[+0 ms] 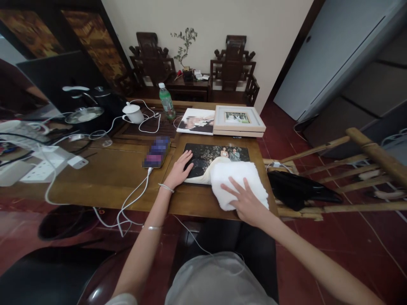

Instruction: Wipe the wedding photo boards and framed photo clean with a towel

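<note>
A dark photo panel (200, 154) lies flat on the wooden table, with two people and a long white dress train printed on it. My left hand (182, 169) rests open at the panel's left edge, fingers flat and stretched over it. A folded white cloth (235, 173) covers the panel's lower right corner and reaches past it onto the tabletop. On top of this cloth lies my right hand (246, 202), its fingers spread and pressing down. The part of the panel under the cloth is hidden.
Behind the panel lie a white photo print (195, 120) and a framed picture (238, 120). A phone (156, 152) on a charging cable sits to the left. Farther off stand a green bottle (167, 101), a lidded white cup (133, 113) and a power strip (47, 165).
</note>
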